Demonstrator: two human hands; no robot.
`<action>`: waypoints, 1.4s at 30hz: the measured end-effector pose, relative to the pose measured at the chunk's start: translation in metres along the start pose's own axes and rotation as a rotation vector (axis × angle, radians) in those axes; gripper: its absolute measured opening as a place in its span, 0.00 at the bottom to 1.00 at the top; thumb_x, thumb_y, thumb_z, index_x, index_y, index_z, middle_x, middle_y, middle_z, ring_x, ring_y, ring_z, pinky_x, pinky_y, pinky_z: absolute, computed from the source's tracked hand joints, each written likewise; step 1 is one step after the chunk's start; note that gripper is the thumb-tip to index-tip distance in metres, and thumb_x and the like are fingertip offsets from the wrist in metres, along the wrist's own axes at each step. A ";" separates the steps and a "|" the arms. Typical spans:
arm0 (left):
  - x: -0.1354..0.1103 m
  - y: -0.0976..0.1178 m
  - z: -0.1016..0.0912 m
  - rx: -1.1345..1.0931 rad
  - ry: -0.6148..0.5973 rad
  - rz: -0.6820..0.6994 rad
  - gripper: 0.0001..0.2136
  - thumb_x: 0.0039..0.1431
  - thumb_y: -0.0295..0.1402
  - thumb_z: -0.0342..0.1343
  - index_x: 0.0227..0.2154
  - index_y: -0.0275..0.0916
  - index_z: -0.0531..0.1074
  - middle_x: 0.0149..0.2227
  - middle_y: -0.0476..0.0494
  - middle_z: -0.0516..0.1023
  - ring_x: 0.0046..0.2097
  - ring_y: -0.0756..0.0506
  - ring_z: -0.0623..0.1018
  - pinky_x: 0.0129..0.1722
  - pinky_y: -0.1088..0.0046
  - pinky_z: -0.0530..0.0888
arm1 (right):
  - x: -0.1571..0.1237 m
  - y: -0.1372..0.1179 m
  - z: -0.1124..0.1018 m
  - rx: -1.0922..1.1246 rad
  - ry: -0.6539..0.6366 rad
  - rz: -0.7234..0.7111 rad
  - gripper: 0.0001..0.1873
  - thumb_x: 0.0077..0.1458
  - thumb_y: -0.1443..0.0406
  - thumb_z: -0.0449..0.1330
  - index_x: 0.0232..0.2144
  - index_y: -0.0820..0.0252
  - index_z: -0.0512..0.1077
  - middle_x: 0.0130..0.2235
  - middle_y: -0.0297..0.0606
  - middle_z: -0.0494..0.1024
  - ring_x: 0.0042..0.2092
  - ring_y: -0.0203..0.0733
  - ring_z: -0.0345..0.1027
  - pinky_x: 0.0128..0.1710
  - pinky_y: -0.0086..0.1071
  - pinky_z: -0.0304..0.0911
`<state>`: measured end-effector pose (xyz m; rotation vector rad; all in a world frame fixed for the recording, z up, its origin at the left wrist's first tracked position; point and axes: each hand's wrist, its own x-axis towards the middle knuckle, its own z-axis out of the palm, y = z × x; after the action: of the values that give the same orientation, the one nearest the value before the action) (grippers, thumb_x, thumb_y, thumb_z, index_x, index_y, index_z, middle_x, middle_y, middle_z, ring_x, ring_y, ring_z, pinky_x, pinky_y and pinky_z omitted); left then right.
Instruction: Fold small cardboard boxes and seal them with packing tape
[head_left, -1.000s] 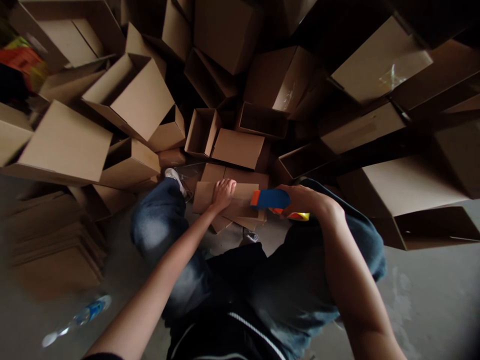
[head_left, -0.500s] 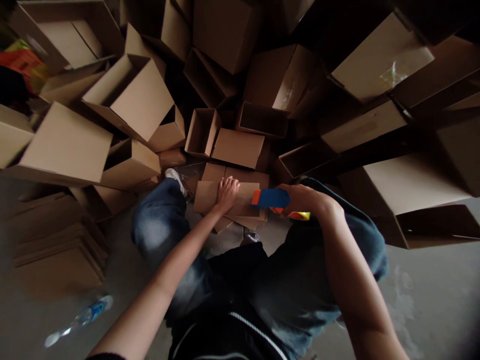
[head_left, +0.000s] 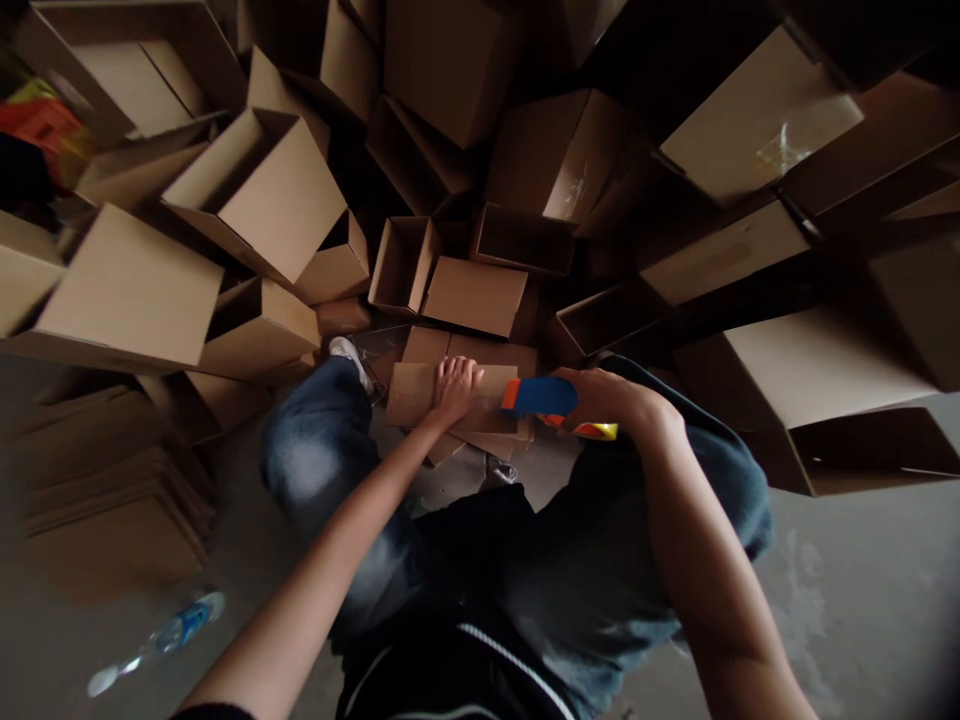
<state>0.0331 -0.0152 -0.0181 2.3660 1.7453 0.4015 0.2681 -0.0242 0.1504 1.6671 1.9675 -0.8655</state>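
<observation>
Between my knees lies a small cardboard box, closed on its upper face, resting on other flat cardboard pieces. My left hand is laid on top of this box near its middle, palm down, fingers stretched out. My right hand is wrapped round a blue tape dispenser with an orange front end. That front end is at the right end of the box; whether it touches the cardboard I cannot tell. Part of the dispenser, with red and yellow showing below, is hidden by my right hand.
Many open cardboard boxes are heaped in front and to both sides. Flattened cardboard is stacked at the left on the grey floor. A plastic bottle lies at the lower left. A large box stands close by my right knee.
Almost nothing differs. The whole view has shifted very slightly, and both hands stay in place on the box and the tape dispenser.
</observation>
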 end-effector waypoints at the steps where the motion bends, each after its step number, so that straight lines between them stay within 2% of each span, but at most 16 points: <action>1: 0.000 0.001 0.002 -0.001 0.006 0.006 0.10 0.72 0.34 0.46 0.47 0.40 0.71 0.52 0.36 0.78 0.60 0.38 0.72 0.65 0.55 0.58 | 0.000 0.000 0.000 0.006 -0.001 0.000 0.42 0.42 0.61 0.74 0.60 0.54 0.67 0.50 0.45 0.81 0.53 0.55 0.75 0.47 0.37 0.70; 4: 0.003 0.003 0.009 -0.002 0.000 -0.011 0.10 0.72 0.32 0.46 0.48 0.40 0.70 0.55 0.35 0.76 0.65 0.39 0.67 0.67 0.53 0.55 | 0.001 0.002 0.001 0.015 0.005 -0.010 0.43 0.42 0.61 0.74 0.60 0.54 0.67 0.50 0.45 0.80 0.53 0.55 0.75 0.47 0.37 0.70; 7: 0.004 0.004 0.010 0.003 -0.020 -0.036 0.10 0.73 0.32 0.45 0.48 0.40 0.70 0.55 0.36 0.76 0.65 0.40 0.67 0.67 0.53 0.56 | 0.001 0.002 0.001 -0.002 0.003 -0.010 0.44 0.42 0.60 0.74 0.61 0.56 0.66 0.52 0.47 0.79 0.54 0.56 0.74 0.47 0.38 0.69; 15: -0.001 0.007 -0.001 0.016 -0.014 -0.038 0.10 0.73 0.36 0.45 0.46 0.41 0.71 0.48 0.39 0.78 0.55 0.40 0.75 0.64 0.57 0.61 | 0.000 -0.002 0.000 -0.017 -0.014 -0.012 0.42 0.43 0.61 0.73 0.61 0.57 0.67 0.51 0.46 0.80 0.54 0.56 0.75 0.47 0.37 0.69; 21: 0.001 0.010 0.001 0.058 -0.053 -0.062 0.14 0.72 0.39 0.47 0.51 0.39 0.70 0.55 0.36 0.76 0.61 0.39 0.71 0.66 0.57 0.60 | 0.004 0.002 0.004 -0.020 -0.006 -0.005 0.42 0.42 0.59 0.74 0.60 0.56 0.67 0.52 0.46 0.80 0.54 0.56 0.74 0.47 0.36 0.69; 24: 0.002 0.010 0.003 0.048 -0.059 -0.040 0.14 0.73 0.37 0.45 0.54 0.39 0.69 0.59 0.37 0.74 0.67 0.40 0.65 0.68 0.55 0.57 | 0.004 0.001 0.003 -0.019 -0.015 0.000 0.41 0.42 0.59 0.74 0.59 0.55 0.67 0.51 0.45 0.80 0.53 0.55 0.75 0.47 0.36 0.69; 28: 0.003 0.012 0.006 0.023 -0.078 0.008 0.15 0.73 0.33 0.42 0.56 0.38 0.68 0.60 0.40 0.74 0.69 0.42 0.62 0.70 0.54 0.54 | 0.002 -0.001 0.001 -0.020 -0.018 0.011 0.42 0.43 0.60 0.74 0.60 0.56 0.67 0.52 0.45 0.79 0.54 0.54 0.74 0.48 0.36 0.68; 33: 0.002 0.014 0.006 0.023 -0.075 0.012 0.15 0.73 0.31 0.41 0.55 0.40 0.69 0.58 0.41 0.75 0.66 0.43 0.66 0.69 0.57 0.57 | 0.001 -0.001 0.001 -0.014 -0.013 0.011 0.42 0.43 0.60 0.74 0.60 0.57 0.67 0.51 0.46 0.80 0.53 0.54 0.74 0.46 0.35 0.68; 37: -0.002 0.011 0.003 0.032 -0.037 0.026 0.15 0.74 0.35 0.42 0.54 0.41 0.70 0.57 0.40 0.76 0.61 0.42 0.71 0.66 0.58 0.61 | 0.002 -0.001 0.003 0.002 -0.021 0.007 0.41 0.43 0.60 0.74 0.60 0.55 0.67 0.52 0.46 0.79 0.53 0.54 0.75 0.46 0.36 0.68; 42: -0.002 0.013 0.002 0.037 -0.037 0.022 0.15 0.73 0.38 0.44 0.54 0.39 0.69 0.55 0.38 0.76 0.59 0.41 0.72 0.65 0.58 0.61 | 0.004 0.000 0.004 -0.017 -0.017 0.008 0.43 0.43 0.59 0.74 0.60 0.58 0.67 0.52 0.47 0.79 0.53 0.55 0.74 0.47 0.36 0.69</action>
<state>0.0452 -0.0210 -0.0158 2.4039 1.7268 0.3295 0.2667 -0.0239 0.1451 1.6512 1.9500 -0.8547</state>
